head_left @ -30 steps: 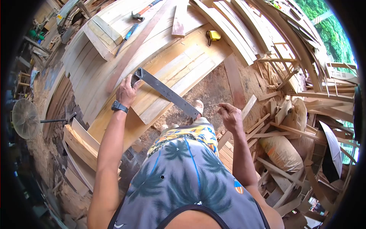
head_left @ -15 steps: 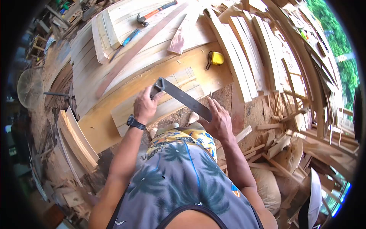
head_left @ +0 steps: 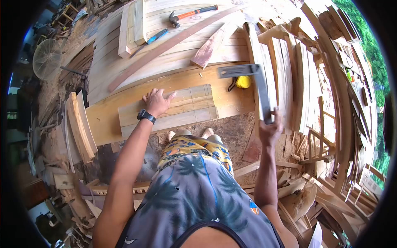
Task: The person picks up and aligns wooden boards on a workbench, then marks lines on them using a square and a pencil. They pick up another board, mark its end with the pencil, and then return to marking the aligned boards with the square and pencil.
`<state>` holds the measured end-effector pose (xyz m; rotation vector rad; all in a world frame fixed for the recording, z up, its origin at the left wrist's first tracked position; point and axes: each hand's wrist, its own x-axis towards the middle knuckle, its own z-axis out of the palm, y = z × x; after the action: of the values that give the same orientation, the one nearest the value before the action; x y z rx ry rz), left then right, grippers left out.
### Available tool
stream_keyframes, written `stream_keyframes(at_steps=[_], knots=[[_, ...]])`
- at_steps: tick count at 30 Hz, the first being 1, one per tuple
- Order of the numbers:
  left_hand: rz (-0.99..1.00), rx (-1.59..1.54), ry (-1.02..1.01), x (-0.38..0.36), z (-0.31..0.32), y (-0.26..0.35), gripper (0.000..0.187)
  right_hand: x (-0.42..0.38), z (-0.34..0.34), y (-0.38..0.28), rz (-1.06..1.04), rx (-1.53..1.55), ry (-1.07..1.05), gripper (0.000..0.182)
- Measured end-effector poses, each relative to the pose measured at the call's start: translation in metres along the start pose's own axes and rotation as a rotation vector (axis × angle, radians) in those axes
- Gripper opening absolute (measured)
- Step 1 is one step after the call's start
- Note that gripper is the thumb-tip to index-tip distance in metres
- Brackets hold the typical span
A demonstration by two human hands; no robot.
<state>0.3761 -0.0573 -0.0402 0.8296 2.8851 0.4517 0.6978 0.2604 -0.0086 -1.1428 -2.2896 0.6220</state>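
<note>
The hands were well apart. The left hand (head_left: 157, 103) lay spread on the pale boards (head_left: 190, 101), gripping nothing that showed; the right hand (head_left: 271, 130) was closed around the blade end of a metal square (head_left: 261, 91). Whether it also held a pencil, I could not tell.

The square was off the boards, to their right, its stock overlapping the yellow tape measure (head_left: 244, 82) in view. The boards lay side by side on the counter (head_left: 103, 118), thin dark lines crossing them near the right end. The step in hand seemed to be steadying them with the square held aside; the next move probably called for a firm left palm and a path for the square clear of the tape.

Farther out lay a reddish strip (head_left: 165, 51), a blue-handled tool (head_left: 157, 36) and a hammer (head_left: 192, 15).

Half a second earlier, both hands were at the square over the boards; by this moment the left had let go and the square had swung right.
</note>
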Motion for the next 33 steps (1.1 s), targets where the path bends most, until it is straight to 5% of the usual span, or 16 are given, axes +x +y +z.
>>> stream_keyframes(at_steps=[3, 15, 17, 20, 22, 23, 25, 27, 28, 30, 33], knots=[[-0.083, 0.084, -0.079, 0.003, 0.01, -0.008, 0.075, 0.028, -0.012, 0.012, 0.234, -0.07, 0.012, 0.081], [0.226, -0.066, -0.071, 0.023, -0.004, -0.017, 0.081, 0.032, 0.011, 0.033, 0.212, -0.161, 0.077, 0.081], [0.258, -0.141, -0.089, 0.029, -0.002, -0.019, 0.082, 0.035, 0.005, 0.016, 0.251, -0.404, 0.039, 0.086], [0.314, -0.066, 0.101, 0.034, 0.004, -0.019, 0.079, 0.048, -0.04, -0.053, 0.276, 0.149, -0.049, 0.08], [0.345, -0.009, 0.186, 0.05, 0.0, -0.015, 0.076, 0.051, -0.079, -0.111, 0.126, 0.811, -0.169, 0.073], [0.343, -0.009, 0.175, 0.059, 0.007, -0.019, 0.076, 0.049, -0.097, -0.153, -0.116, 1.092, -0.187, 0.079], [0.514, -0.058, 0.341, 0.075, 0.021, -0.027, 0.074, 0.044, -0.148, -0.199, -0.159, 1.618, -0.573, 0.089], [0.506, -0.035, 0.294, 0.077, 0.019, -0.022, 0.073, 0.039, -0.179, -0.246, -0.236, 1.662, -0.593, 0.097], [0.496, -0.05, 0.282, 0.078, 0.02, -0.022, 0.072, 0.062, -0.188, -0.239, -0.573, 1.546, -0.854, 0.096], [0.484, -0.064, 0.271, 0.075, 0.012, -0.018, 0.072, 0.05, -0.208, -0.243, -0.411, 1.694, -0.733, 0.083], [0.48, -0.148, 0.322, 0.052, -0.023, -0.015, 0.06, 0.053, -0.21, -0.248, -0.474, 1.801, -0.715, 0.077]])
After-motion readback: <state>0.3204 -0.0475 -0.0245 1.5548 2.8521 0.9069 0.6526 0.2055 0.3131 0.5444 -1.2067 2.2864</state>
